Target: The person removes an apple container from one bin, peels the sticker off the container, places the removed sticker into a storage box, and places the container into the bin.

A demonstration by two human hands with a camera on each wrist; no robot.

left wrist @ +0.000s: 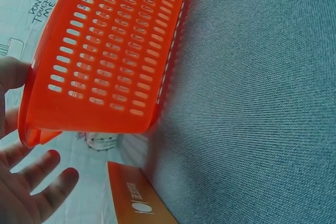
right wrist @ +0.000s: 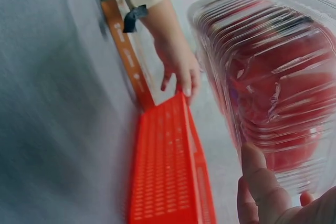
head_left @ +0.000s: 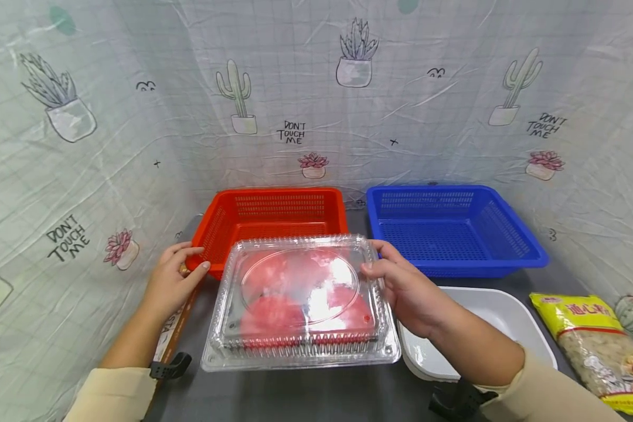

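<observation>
My right hand [head_left: 414, 293] grips the right side of a clear plastic clamshell box [head_left: 224, 328], thumb on the lid and fingers beneath. Several round red fruits [head_left: 271, 319] show through the plastic; their exact kind is blurred. The box is held up in front of the red basket [head_left: 279, 228], covering part of its near side. At that basket's near left corner, my left hand [head_left: 171, 281] pinches the rim between thumb and forefinger. In the left wrist view the other fingers [left wrist: 39, 169] spread loosely below the rim.
A blue basket [head_left: 456, 266] stands at the back right, with a white tray [head_left: 498, 302] in front of it. A yellow-topped food bag [head_left: 596, 346] lies at the far right. Along the left side, an orange-brown box [head_left: 176, 328] sits under my left forearm.
</observation>
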